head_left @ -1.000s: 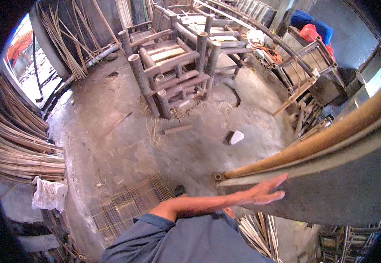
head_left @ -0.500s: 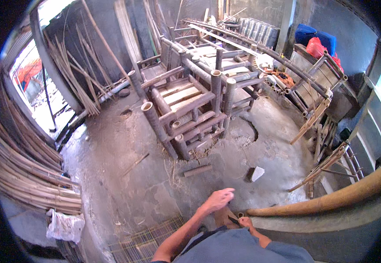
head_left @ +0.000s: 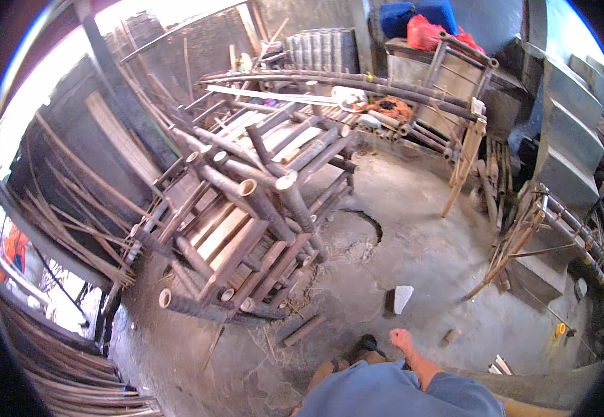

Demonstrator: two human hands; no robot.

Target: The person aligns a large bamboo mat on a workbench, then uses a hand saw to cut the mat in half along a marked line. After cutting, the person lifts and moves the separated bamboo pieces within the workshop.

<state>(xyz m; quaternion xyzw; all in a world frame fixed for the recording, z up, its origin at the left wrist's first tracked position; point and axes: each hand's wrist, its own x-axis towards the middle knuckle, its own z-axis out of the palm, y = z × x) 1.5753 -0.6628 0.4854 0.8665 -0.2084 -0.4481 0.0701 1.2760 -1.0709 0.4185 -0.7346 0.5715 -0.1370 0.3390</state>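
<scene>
My right hand is held out low in front of my body, its fingers curled closed. What it holds, if anything, is hidden. It touches no other thing that I can see. Beyond it a pale, chipped block lies on the floor. A small tan piece lies to its right. My left hand is out of the picture. Below, a dark shoe shows on one of my feet, just left of the right hand.
Stacked bamboo chair frames stand ahead to the left. Bamboo trestles stand at right near concrete steps. Long bamboo strips lie at lower left. A hole breaks the concrete floor. A small yellow thing sits far right.
The view has swung to the right. My left hand, earlier stretched forward, has gone out of sight. My right hand has moved forward, away from the thick bamboo pole. A dark thing beside it no longer shows.
</scene>
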